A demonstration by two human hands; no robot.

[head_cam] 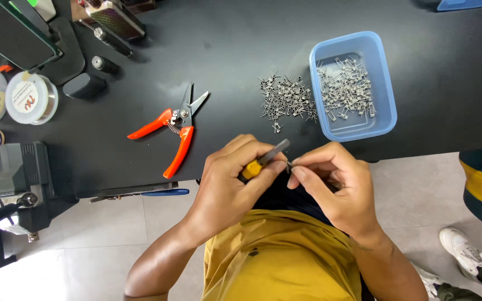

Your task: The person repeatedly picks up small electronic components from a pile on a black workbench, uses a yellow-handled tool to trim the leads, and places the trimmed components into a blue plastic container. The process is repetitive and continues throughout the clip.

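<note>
item: small wire coil (289,164), pinched between thumb and fingertips of the right hand (333,184), held in the air just off the near edge of the black table (241,67). too small to tell its form exactly; it looks like a short grey metal winding with straight legs, same kind as the loose ones.

tool: yellow-handled hand tool (263,159) with a dark flat tip, clenched in the left hand (235,184), tip meeting the coil.

step, as judged: the coil is being worked or adjusted at the tool tip. the next move seems to call for a steady pinch and fine control, since the piece is tiny and would slip easily.

nearby stock: pile of coils (285,100) loose on the table, far of the hands; blue plastic tray (383,83) just right of the pile, more coils inside.

also present: orange-handled snips (174,128), lying open, left of the pile, untouched; spool of wire (30,97) at far left.
</note>
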